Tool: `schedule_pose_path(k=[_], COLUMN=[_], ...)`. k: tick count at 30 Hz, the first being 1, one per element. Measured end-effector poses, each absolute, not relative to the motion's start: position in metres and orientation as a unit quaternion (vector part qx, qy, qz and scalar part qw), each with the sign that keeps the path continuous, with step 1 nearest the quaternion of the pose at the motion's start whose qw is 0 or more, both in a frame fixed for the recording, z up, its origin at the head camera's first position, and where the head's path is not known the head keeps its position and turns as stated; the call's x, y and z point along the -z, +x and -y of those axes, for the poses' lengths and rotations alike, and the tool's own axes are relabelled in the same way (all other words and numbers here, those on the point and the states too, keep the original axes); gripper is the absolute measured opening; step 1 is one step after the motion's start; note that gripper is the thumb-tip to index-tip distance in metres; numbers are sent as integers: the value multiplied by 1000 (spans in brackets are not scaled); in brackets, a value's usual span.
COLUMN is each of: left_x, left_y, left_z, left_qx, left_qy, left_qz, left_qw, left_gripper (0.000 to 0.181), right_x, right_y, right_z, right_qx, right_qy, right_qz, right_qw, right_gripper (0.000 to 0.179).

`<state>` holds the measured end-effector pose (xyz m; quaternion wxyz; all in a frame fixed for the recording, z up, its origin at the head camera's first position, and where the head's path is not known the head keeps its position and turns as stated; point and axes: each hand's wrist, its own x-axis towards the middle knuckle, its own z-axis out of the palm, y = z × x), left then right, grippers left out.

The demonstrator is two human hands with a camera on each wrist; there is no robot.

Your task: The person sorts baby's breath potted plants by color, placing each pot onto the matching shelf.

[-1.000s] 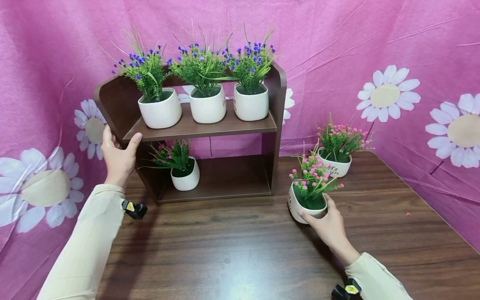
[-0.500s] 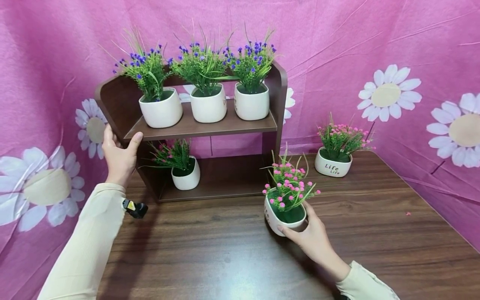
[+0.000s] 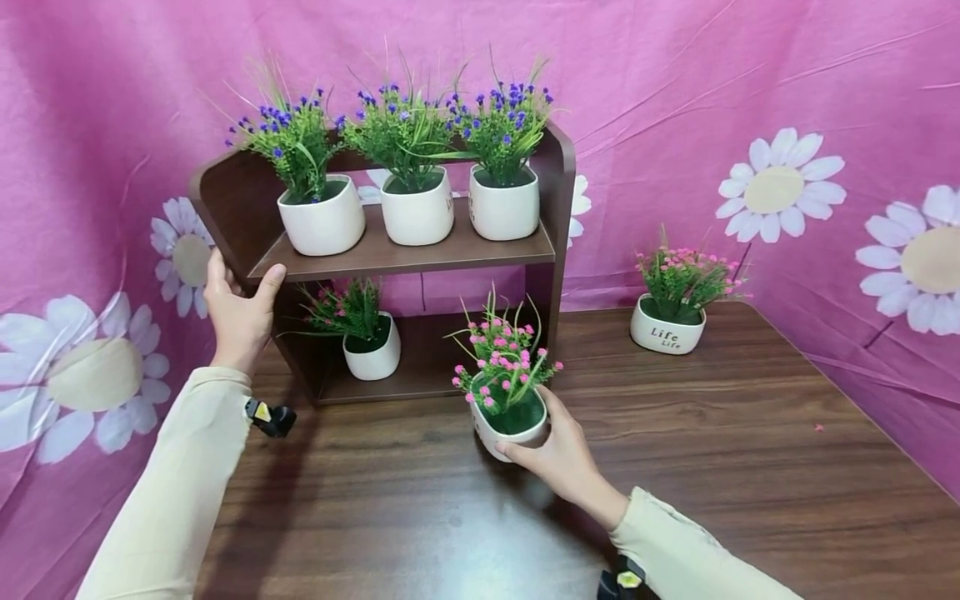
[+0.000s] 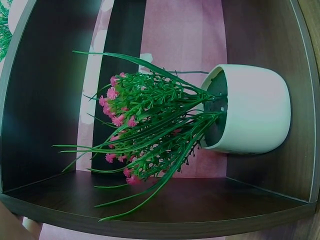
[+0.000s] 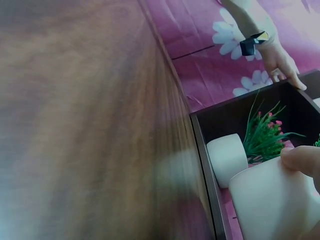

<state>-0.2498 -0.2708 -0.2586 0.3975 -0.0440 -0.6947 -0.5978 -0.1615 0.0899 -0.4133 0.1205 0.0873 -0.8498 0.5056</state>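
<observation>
My right hand (image 3: 562,454) grips a white pot of pink flowers (image 3: 510,421), thumb on the near wall, in front of the shelf's lower right part. In the right wrist view the same pot (image 5: 275,200) shows close up under the thumb. At the left, my left hand (image 3: 240,312) holds the side of the brown two-tier shelf (image 3: 405,265), thumb on its front edge and fingers round the outside. On the lower tier, toward the left, stands another pot of pink flowers (image 3: 371,354), which fills the left wrist view (image 4: 255,110).
Along the top tier stand three white pots of purple flowers, left (image 3: 321,221), middle (image 3: 417,210) and right (image 3: 504,204). A pink-flowered pot marked "Life" (image 3: 667,325) is at the table's back right. Pink daisy cloth (image 3: 645,100) hangs behind the wooden table (image 3: 390,500).
My right hand has carried the pink-flowered pot leftward across the table, from near the "Life" pot to the front of the shelf. The left hand stays on the shelf's side.
</observation>
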Motion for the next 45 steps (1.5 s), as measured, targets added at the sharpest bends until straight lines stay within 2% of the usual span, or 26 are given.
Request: schedule_pose_path(k=[13, 28, 45], left_x=[259, 265, 257], left_y=[-251, -262, -251], left_z=[271, 276, 269], left_qx=[601, 605, 610], left_qy=[-46, -44, -39], left_qz=[690, 686, 686], left_qw=[401, 402, 395], left_gripper=[60, 62, 62], right_x=[405, 400, 426], right_y=[-208, -267, -297], right_z=[-41, 1, 37], right_qx=[-513, -513, -549], right_qy=[86, 40, -19], right_qz=[842, 842, 813], right_qw=[144, 164, 196], right_gripper=[89, 84, 82])
